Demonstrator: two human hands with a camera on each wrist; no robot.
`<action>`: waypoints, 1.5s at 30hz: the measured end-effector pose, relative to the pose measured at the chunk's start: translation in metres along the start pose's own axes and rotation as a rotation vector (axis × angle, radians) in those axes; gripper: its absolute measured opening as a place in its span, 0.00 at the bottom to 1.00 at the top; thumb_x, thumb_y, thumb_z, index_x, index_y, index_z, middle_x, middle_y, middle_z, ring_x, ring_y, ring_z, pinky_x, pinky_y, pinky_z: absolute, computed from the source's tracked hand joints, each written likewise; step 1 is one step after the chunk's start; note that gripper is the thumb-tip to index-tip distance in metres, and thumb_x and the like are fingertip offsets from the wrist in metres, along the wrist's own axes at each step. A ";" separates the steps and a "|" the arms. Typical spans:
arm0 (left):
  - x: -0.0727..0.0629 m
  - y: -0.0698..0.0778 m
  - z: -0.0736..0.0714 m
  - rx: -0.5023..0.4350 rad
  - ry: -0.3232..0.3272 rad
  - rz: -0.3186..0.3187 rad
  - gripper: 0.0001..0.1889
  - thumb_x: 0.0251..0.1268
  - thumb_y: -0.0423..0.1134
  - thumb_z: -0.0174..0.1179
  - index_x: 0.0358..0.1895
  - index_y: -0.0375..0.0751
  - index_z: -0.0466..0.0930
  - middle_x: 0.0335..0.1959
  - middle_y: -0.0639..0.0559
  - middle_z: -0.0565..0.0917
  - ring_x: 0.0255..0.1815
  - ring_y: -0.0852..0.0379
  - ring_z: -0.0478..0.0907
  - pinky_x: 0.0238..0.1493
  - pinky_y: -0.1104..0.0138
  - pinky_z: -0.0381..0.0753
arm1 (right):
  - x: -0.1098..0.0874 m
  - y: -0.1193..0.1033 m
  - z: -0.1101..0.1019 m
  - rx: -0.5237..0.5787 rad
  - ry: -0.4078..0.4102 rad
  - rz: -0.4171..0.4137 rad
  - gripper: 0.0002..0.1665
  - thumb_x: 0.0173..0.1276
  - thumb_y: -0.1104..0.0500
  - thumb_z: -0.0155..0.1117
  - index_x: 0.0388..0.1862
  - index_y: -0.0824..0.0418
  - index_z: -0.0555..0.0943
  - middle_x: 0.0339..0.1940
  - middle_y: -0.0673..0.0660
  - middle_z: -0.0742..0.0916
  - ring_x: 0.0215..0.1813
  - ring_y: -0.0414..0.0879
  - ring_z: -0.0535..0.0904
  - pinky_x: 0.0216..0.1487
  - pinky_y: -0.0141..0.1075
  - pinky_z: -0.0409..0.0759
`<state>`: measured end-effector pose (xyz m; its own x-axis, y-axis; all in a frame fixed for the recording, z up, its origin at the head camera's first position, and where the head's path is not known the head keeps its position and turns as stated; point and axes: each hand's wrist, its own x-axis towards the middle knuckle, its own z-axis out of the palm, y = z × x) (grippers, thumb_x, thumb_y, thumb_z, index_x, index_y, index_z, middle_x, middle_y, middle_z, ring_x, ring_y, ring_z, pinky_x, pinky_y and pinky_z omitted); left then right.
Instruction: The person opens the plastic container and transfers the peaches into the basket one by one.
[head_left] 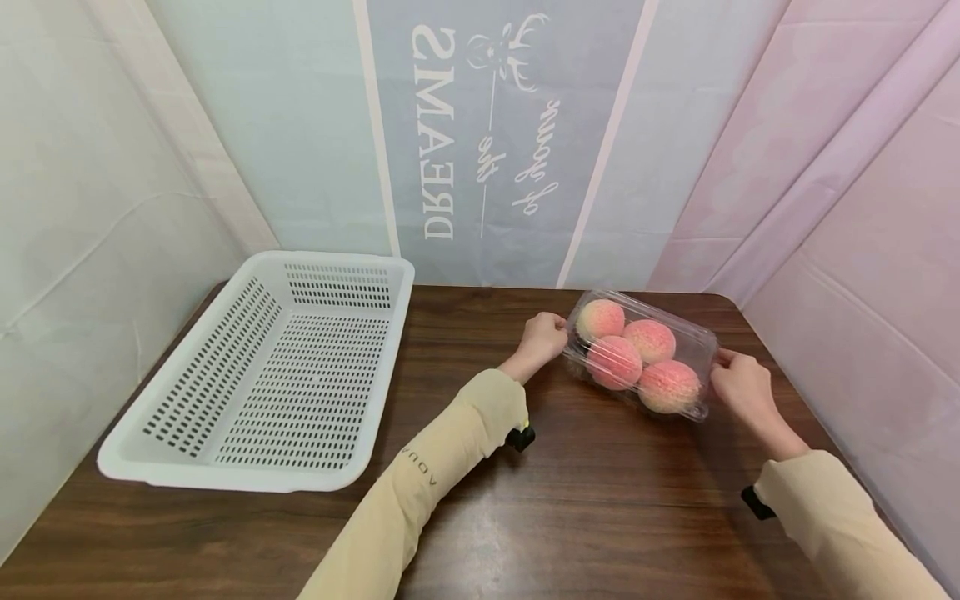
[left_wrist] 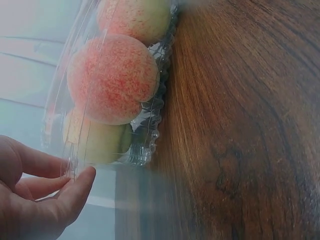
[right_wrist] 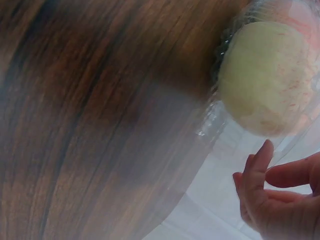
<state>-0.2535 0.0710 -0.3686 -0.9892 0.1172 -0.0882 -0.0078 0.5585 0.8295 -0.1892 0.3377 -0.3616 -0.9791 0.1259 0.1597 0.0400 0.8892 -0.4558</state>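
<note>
A clear plastic clamshell box [head_left: 692,335] with several pink-and-yellow peaches [head_left: 615,363] inside sits at the right of the table, its lid down over the fruit. At its left end, my left hand [head_left: 542,340] pinches the rim between thumb and fingers; the left wrist view shows the thumb [left_wrist: 80,187] against the plastic edge. My right hand [head_left: 746,387] holds the opposite end by its edge. In the right wrist view, a pale yellow-green peach [right_wrist: 265,80] lies behind the plastic, just above the fingers [right_wrist: 256,172].
A white perforated plastic basket [head_left: 390,367] stands on the left of the dark wood table [head_left: 570,517]. Printed cloth [head_left: 495,250] hangs behind the table, with pale cloth walls [head_left: 862,275] at both sides. Black straps [head_left: 521,438] show at the sleeves.
</note>
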 end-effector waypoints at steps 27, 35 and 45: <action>-0.017 -0.009 -0.014 0.057 0.001 0.038 0.16 0.58 0.26 0.48 0.49 0.33 0.78 0.37 0.47 0.81 0.17 0.61 0.59 0.23 0.73 0.60 | 0.013 -0.007 0.006 0.020 -0.082 -0.072 0.26 0.59 0.65 0.44 0.55 0.79 0.69 0.40 0.73 0.81 0.29 0.52 0.71 0.24 0.35 0.65; -0.022 -0.013 -0.016 0.100 0.018 0.109 0.15 0.51 0.23 0.48 0.15 0.42 0.56 0.12 0.55 0.51 0.16 0.61 0.48 0.18 0.71 0.50 | 0.014 -0.009 0.009 0.030 -0.085 -0.100 0.26 0.58 0.66 0.43 0.54 0.80 0.69 0.37 0.72 0.82 0.23 0.46 0.68 0.20 0.34 0.63; -0.025 -0.015 -0.022 0.096 -0.012 0.123 0.12 0.52 0.23 0.46 0.18 0.40 0.58 0.14 0.54 0.53 0.17 0.60 0.48 0.19 0.71 0.51 | 0.018 -0.013 0.012 0.040 -0.108 -0.114 0.26 0.59 0.68 0.43 0.56 0.80 0.67 0.36 0.71 0.80 0.20 0.45 0.64 0.20 0.34 0.61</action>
<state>-0.2314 0.0417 -0.3665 -0.9800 0.1991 0.0034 0.1276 0.6149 0.7783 -0.2098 0.3229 -0.3629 -0.9927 -0.0253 0.1182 -0.0789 0.8763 -0.4753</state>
